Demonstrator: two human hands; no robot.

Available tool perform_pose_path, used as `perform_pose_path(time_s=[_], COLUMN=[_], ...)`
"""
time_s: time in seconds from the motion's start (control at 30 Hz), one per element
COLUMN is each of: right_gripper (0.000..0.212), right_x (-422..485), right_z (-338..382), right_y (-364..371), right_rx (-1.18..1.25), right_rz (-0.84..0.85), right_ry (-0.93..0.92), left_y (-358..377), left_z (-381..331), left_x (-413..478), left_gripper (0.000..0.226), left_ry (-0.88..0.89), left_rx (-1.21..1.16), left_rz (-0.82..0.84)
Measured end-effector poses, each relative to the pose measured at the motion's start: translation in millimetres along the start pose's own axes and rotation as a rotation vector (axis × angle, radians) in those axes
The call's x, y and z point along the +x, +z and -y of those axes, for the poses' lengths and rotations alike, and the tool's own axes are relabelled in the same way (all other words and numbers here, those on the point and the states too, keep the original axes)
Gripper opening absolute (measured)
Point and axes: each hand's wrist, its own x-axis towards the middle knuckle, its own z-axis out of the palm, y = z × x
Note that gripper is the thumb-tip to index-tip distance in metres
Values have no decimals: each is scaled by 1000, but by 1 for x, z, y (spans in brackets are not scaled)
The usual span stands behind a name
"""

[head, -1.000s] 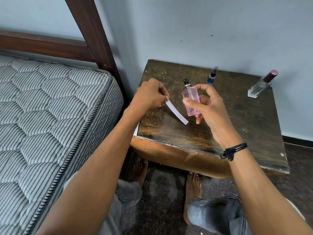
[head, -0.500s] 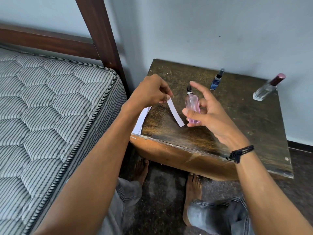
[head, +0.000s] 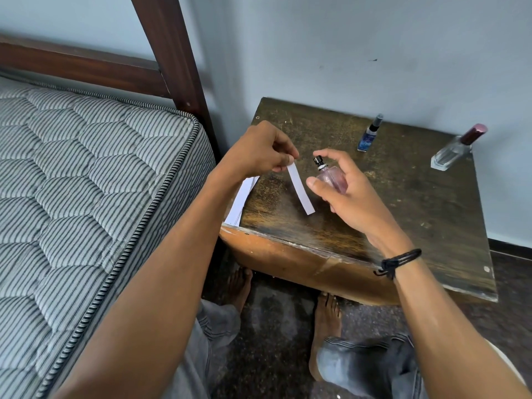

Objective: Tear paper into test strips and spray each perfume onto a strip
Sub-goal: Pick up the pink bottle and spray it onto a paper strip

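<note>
My left hand (head: pixel 259 152) pinches the top end of a white paper strip (head: pixel 300 188), which hangs down over the dark wooden table (head: pixel 359 223). Just right of the strip, my right hand (head: pixel 345 188) grips a small pink perfume bottle (head: pixel 331 178). The bottle tilts, its black nozzle points toward the strip, and my index finger arches over the nozzle. More white paper (head: pixel 241 198) lies at the table's left edge under my left wrist. A small blue spray bottle (head: pixel 368 135) and a clear bottle with a maroon cap (head: pixel 457 148) stand at the back.
A striped mattress (head: pixel 86 197) and a dark wooden bed post (head: pixel 172 53) stand to the left of the table. A pale wall runs behind it. My bare feet (head: pixel 325 321) rest on the dark floor under the table's front edge.
The pink bottle has tipped from upright to tilted, nozzle toward the strip, and my right index finger has come over its top. The strip now hangs steeper. The camera has shifted left.
</note>
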Motion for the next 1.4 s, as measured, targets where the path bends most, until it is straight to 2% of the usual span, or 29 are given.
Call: perform_pose_path(time_s=[0.23, 0.6, 0.83, 1.13, 1.4], right_gripper=[45, 44, 41, 34, 34], right_x=[0, -7, -9, -11, -11], right_z=[-5, -6, -7, -6, -7], right_y=[3, 10, 16, 20, 22], right_rx=[42, -459, -597, -606, -629], right_rz=[5, -11, -4, -75, -67], right_ry=[-26, -165, -205, -243, -227], left_y=[-3, -2, -6, -8, -10], left_z=[3, 4, 2, -3, -4], left_x=[2, 2, 1, -4, -5], left_gripper=[11, 10, 12, 17, 20], left_ry=[-12, -40, -74, -129, -152], left_rx=[-77, -80, -194, -241, -251], left_rz=[8, -11, 0, 7, 11])
